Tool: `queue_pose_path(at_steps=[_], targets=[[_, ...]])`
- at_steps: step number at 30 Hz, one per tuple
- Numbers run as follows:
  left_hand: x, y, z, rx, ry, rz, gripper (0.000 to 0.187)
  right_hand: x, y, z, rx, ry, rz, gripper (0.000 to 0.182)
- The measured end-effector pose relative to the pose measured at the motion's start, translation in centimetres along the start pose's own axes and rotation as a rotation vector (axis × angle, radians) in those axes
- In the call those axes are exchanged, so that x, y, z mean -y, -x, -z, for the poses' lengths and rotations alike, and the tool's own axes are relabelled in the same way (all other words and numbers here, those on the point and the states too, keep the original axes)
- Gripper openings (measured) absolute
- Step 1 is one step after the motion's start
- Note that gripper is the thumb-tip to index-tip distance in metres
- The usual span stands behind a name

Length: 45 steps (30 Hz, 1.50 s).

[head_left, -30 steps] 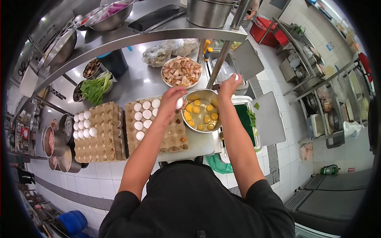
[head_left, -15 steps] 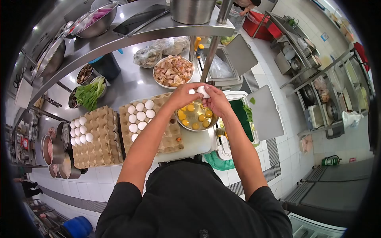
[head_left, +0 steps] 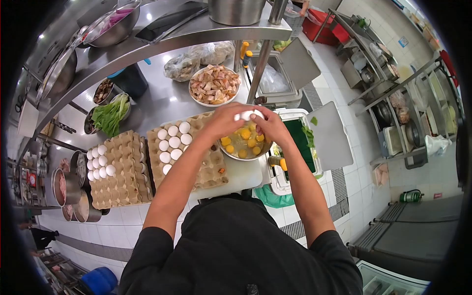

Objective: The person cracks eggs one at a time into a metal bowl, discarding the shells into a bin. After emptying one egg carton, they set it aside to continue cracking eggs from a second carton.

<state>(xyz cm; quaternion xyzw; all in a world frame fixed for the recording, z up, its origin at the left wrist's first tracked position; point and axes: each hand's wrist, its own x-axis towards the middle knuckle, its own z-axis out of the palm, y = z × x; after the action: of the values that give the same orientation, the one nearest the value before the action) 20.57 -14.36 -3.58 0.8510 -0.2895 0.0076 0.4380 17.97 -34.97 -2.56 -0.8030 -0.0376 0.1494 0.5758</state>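
Over the metal bowl (head_left: 242,159) of raw eggs, my two hands are close together with their fingers curled. White egg shell (head_left: 249,115) shows between them, with one part at my left hand (head_left: 224,121) and another at my right hand (head_left: 273,126). I cannot tell whether that shell is whole or broken. Several yellow yolks (head_left: 251,142) float in clear egg white below. To the left of the bowl, partly behind my left forearm, an egg tray (head_left: 206,169) holds white eggs (head_left: 174,142) on its left side and bare cups on its right.
A taller tray stack (head_left: 120,182) with several eggs stands farther left. Behind the bowl are a bowl of chopped meat (head_left: 215,86) and leafy greens (head_left: 111,115). An open white bin (head_left: 295,179) stands to the right. A steel shelf (head_left: 196,37) overhangs the counter.
My hands have drawn closer together and dipped slightly, the right hand turning inward. The white shell pieces now sit side by side, and the yolks in the bowl have shifted.
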Motion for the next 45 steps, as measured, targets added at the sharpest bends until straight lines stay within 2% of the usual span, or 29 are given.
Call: queue_pose_path(at_steps=[2,4,6,7,8,9,10,12,13,14,16,17,18,19,21,22,24,25,26,28,29,30,31,33,36,41,43,44,45], targets=[[-2.2,-1.2,-0.9,-0.014,0.049,-0.057,0.056,-1.0,0.0,0.3,-0.111,-0.325,0.103,0.035],[-4.1,-2.4,-1.7,-0.124,0.163,-0.076,0.065,-0.8,0.8,3.2,-0.237,-0.303,0.100,0.038],[-4.2,-3.2,-1.6,-0.085,0.190,-0.025,0.064,-1.2,2.3,6.8,-0.483,0.296,0.143,0.044],[-3.8,-3.6,-1.8,-0.068,0.438,0.191,0.059,-1.6,2.6,7.5,-0.487,0.295,0.141,0.044],[-3.5,-3.8,-2.2,-0.047,0.684,0.409,0.056,-2.1,2.9,8.0,-0.577,0.525,0.215,0.047],[-2.5,-4.0,-3.2,-0.083,0.883,0.415,0.066,-2.3,3.1,8.3,-0.665,0.757,0.292,0.050],[-2.8,-4.1,-3.4,-0.080,0.882,0.411,0.066,-0.5,3.8,6.1,-0.576,0.673,0.291,0.053],[-3.3,-4.0,-3.9,0.014,1.376,0.563,0.075,0.3,3.1,2.6,-0.291,0.432,0.451,0.051],[-2.8,-4.1,-4.0,0.097,1.352,0.528,0.079,0.0,2.1,1.7,-0.292,0.431,0.454,0.051],[-2.3,-3.9,-4.1,0.093,1.349,0.526,0.079,-0.8,0.5,0.9,-0.317,0.310,0.400,0.050],[-1.9,-3.3,-3.5,-0.035,1.236,0.513,0.079,-1.4,-2.6,0.5,-0.330,0.188,0.354,0.049],[-1.8,-2.9,-3.0,-0.131,1.157,0.546,0.075,-1.4,-4.2,0.7,-0.486,-0.130,0.284,0.048],[-1.4,-2.6,-2.5,-0.140,1.155,0.546,0.075,-1.3,-5.7,0.7,-0.632,-0.449,0.204,0.046],[-0.9,-2.2,-2.1,-0.164,1.077,0.551,0.072,-0.9,-7.1,0.6,-0.623,-0.450,0.205,0.046],[0.2,-1.6,-1.6,-0.198,0.970,0.595,0.062,-0.2,-9.3,-0.3,-0.925,-0.820,0.100,0.045],[0.7,-1.5,-1.5,-0.205,0.968,0.595,0.062,-0.2,-9.7,-1.0,-0.918,-0.821,0.101,0.045],[1.1,-1.5,-1.4,-0.185,0.828,0.611,0.057,0.1,-10.1,-1.8,-0.578,-0.709,0.019,0.045],[1.0,-1.5,-1.3,-0.188,0.830,0.611,0.057,0.2,-9.8,-1.4,-0.565,-0.765,0.003,0.041],[0.9,-1.3,-1.3,-0.201,0.759,0.554,0.058,0.1,-9.2,-1.0,-0.563,-0.763,0.002,0.041],[0.9,-1.2,-1.3,-0.212,0.691,0.501,0.059,-0.5,-7.5,-0.3,-0.371,-0.869,0.043,0.036],[1.0,-1.6,-1.3,-0.190,0.643,0.396,0.056,-0.7,-6.4,0.1,-0.272,-0.858,0.026,0.030],[1.1,-1.8,-1.2,-0.168,0.595,0.292,0.052,-0.5,-5.2,-0.2,-0.272,-0.857,0.023,0.030],[1.0,-2.0,-0.9,-0.167,0.597,0.295,0.052,-0.4,-4.1,-0.4,-0.161,-0.826,-0.009,0.029],[0.6,-2.1,-0.4,0.029,0.589,0.211,0.046,-0.8,-2.9,-1.1,0.005,-0.755,-0.054,0.030],[0.1,-1.3,-0.2,0.077,0.440,0.315,0.041,-1.5,-2.1,-1.0,0.069,-0.703,-0.098,0.029],[0.6,-0.1,-0.6,0.051,0.397,0.304,0.042,-2.5,-2.4,-1.3,0.118,-0.578,-0.140,0.031],[0.3,0.1,-0.1,0.075,0.209,0.264,0.042,-1.9,-2.1,-1.1,0.084,-0.267,-0.038,0.037],[0.3,0.2,-0.1,0.072,0.209,0.268,0.042,-1.7,-1.9,-1.0,0.089,-0.266,-0.040,0.037],[0.0,0.2,-0.1,0.051,0.085,0.156,0.045,-1.4,-1.7,-0.8,0.034,-0.144,0.000,0.037]])
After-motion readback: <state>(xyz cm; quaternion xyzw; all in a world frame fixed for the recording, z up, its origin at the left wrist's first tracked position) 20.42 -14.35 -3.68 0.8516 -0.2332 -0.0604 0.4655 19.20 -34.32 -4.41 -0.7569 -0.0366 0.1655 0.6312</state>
